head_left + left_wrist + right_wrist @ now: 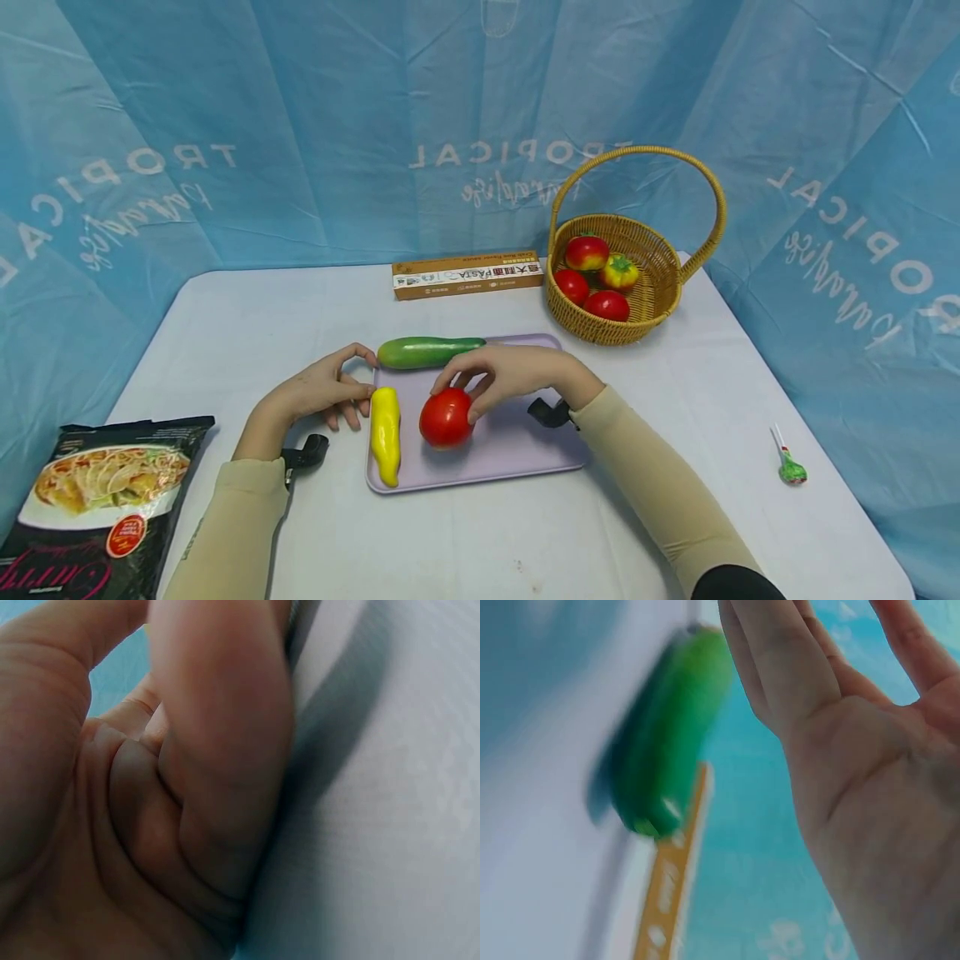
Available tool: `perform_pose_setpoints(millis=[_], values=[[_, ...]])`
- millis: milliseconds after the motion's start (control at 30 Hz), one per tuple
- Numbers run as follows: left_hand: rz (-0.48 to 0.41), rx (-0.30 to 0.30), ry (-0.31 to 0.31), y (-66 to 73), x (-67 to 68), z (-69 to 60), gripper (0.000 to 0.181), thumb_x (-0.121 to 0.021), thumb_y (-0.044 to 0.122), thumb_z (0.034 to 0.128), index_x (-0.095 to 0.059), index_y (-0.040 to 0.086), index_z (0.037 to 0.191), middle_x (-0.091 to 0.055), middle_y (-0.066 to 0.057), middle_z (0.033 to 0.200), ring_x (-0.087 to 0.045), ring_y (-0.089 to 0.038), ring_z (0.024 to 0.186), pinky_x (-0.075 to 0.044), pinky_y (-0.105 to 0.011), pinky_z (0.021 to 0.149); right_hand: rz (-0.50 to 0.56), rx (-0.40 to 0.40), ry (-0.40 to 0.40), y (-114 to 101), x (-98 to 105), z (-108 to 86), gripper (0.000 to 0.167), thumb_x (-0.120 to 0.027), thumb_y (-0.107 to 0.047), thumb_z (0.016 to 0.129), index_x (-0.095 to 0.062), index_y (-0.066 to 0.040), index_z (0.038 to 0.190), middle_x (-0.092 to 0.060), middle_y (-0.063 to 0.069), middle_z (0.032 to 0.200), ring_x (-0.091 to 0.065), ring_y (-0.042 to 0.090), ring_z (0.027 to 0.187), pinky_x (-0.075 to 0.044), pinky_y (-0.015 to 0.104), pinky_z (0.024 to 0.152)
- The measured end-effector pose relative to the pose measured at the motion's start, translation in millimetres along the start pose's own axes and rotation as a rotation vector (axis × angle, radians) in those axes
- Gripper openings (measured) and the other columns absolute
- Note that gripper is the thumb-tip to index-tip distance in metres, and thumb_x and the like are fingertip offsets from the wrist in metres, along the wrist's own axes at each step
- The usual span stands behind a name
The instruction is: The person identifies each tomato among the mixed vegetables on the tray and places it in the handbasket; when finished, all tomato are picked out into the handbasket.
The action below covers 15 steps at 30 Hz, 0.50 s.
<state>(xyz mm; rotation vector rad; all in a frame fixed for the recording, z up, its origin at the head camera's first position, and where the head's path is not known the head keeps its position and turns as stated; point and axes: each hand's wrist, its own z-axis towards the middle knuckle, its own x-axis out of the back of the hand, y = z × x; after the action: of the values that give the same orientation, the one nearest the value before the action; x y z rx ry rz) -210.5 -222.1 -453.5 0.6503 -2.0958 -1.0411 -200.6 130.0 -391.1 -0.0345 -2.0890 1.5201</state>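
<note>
Clearly, in the head view, the right hand (pixel 513 373) grips a red tomato (pixel 446 418) between the thumb and the bent fingers. The tomato is over the middle-left part of a lilac tray (pixel 517 446), with a shadow below it; I cannot tell if it touches the tray. The left hand (pixel 322 390) is at the left rim of the tray, with the fingers loosely bent and the thumb apart from the index finger. It seems to grip nothing, and whether it touches the rim is not possible to tell. Just beside its fingertips are the end of a green cucumber (pixel 420 353), lying along the far rim, and the top of a yellow pepper (pixel 386 437), lying along the left rim. Behind the tray, a pasta box (pixel 468 285) lies on the white table (pixel 390 550), and to its right a wicker basket (pixel 611 333) contains red and yellow produce (pixel 607 306).

In the left wrist view, the palm and curved fingers are close to a white surface, with a shadow alongside.

In the right wrist view, the right hand fills the right side, and the blurred cucumber appears beside it, before the box; from this angle the grip cannot be judged.
</note>
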Motion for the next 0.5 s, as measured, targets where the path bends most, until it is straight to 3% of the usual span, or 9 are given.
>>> perform_pose_setpoints(millis=[167,500], values=[[-0.002,-0.009,-0.004,-0.5,0.2,0.5,0.052,-0.068,0.023,0.1019,-0.038,0.013,0.143,-0.077,-0.011,0.082,-0.074,-0.021,0.059,-0.057,-0.028,0.050,0.028,-0.004,0.148,-6.5,27.7,-29.2,0.052,-0.084,-0.018,0.092,-0.065,-0.019,0.140,-0.065,0.002,0.142,-0.062,0.022,0.133,-0.059,0.036,0.106],[0.001,-0.017,-0.006,-0.3,0.2,-0.5,0.052,-0.068,0.023,0.1021,-0.039,0.013,0.143,-0.077,-0.011,0.082,-0.074,-0.022,0.060,-0.057,-0.028,0.049,-0.080,-0.175,0.625,8.5,83.2,-107.2,0.052,-0.083,-0.027,0.094,-0.064,-0.023,0.142,-0.066,0.006,0.138,-0.061,0.027,0.128,-0.057,0.044,0.103]])
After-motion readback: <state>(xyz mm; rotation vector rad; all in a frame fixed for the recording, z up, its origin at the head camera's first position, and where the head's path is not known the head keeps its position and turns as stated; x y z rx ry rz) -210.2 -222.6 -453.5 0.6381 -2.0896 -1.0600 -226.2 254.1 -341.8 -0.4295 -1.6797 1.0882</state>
